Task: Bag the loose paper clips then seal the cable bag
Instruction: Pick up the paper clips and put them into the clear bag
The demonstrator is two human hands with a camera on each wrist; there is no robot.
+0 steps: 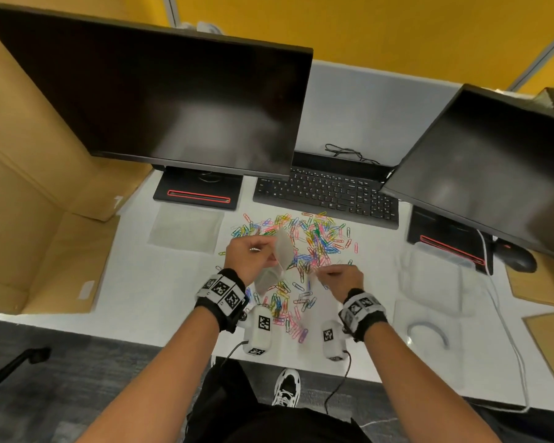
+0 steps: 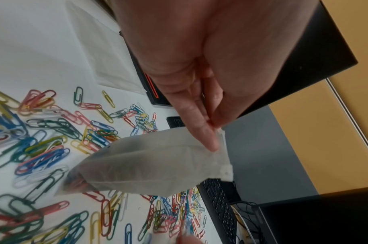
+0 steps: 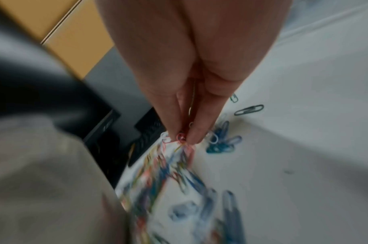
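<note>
Head view gives me the whole worktop (image 1: 160, 282): loose paper clips (image 1: 301, 241) scattered in many colours at the middle, near the keyboard (image 1: 327, 193), with two dark monitors (image 1: 160, 100) at the far side. My left hand (image 1: 248, 259) holds a small translucent bag (image 1: 282, 251) above the clips; my right hand (image 1: 341, 278) sits just to its right. A second clear bag (image 1: 429, 302) with a pale curved cable inside lies flat on the worktop, well to the right.

Left wrist view adds what the head view blurs: thumb and fingers (image 2: 202, 132) pinch the bag's (image 2: 149, 165) top edge, and it hangs open toward the clips.

Right wrist view, smeared, shows fingers (image 3: 196, 130) pressed together, pinching a few clips (image 3: 182, 137), one pink.

Keyboard lettering is too small to read; the wristbands carry only black-and-white square markers (image 1: 221, 287).
</note>
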